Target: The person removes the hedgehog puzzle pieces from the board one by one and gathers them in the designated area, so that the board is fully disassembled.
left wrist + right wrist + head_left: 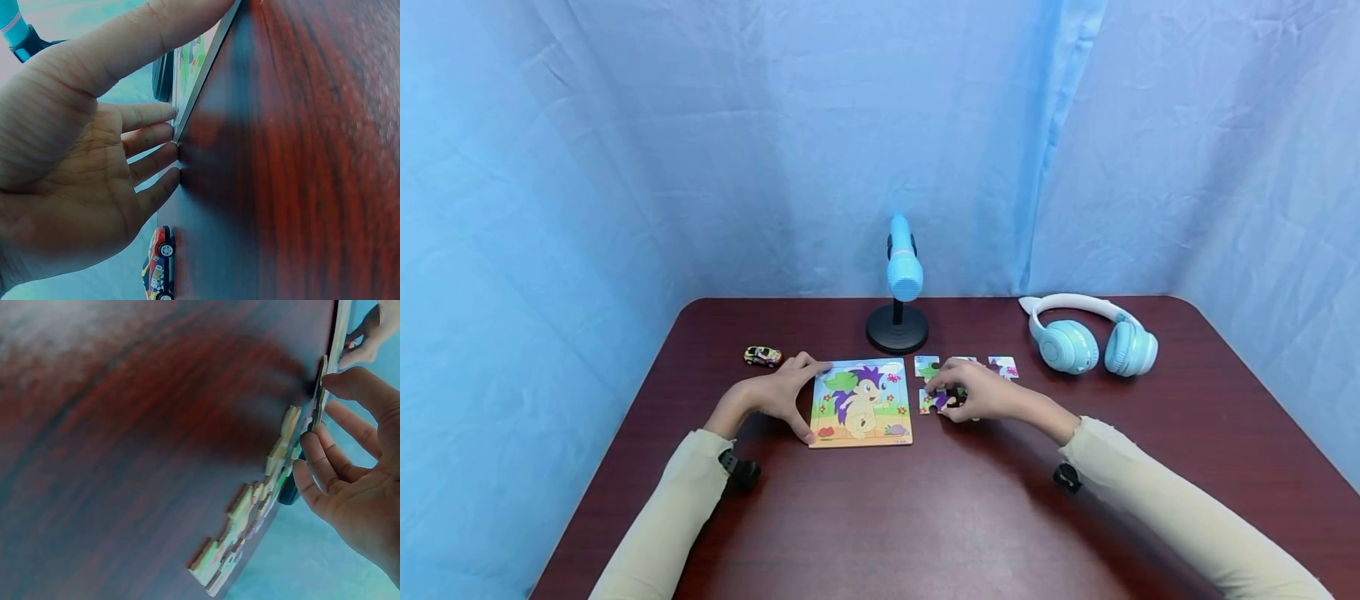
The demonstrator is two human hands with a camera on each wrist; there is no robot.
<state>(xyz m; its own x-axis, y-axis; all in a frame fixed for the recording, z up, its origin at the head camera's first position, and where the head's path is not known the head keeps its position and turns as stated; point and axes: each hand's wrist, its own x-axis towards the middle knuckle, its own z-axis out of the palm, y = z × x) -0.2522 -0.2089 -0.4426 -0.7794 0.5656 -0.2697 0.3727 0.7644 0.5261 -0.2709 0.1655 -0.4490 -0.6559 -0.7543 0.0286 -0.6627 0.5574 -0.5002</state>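
Note:
In the head view, a square puzzle board point(863, 404) printed with a purple-haired hedgehog lies flat on the table. My left hand point(781, 394) spans its left side with thumb and fingers spread, the thumb at the lower left corner and the fingers near the upper one. Those fingers point(150, 159) look fairly straight along the board's edge in the left wrist view. To the board's right, my right hand point(976, 390) pinches a puzzle piece point(321, 394) between thumb and fingertips. Several other puzzle pieces point(1002, 367) lie around and behind that hand, partly hidden by it.
A toy car point(763, 357) sits just left of my left hand. Behind the board stands a blue microphone point(905, 275) on a round black base point(897, 330). Light blue headphones point(1071, 345) lie at the back right. Blue curtains point(850, 150) hang behind the dark red table point(880, 517).

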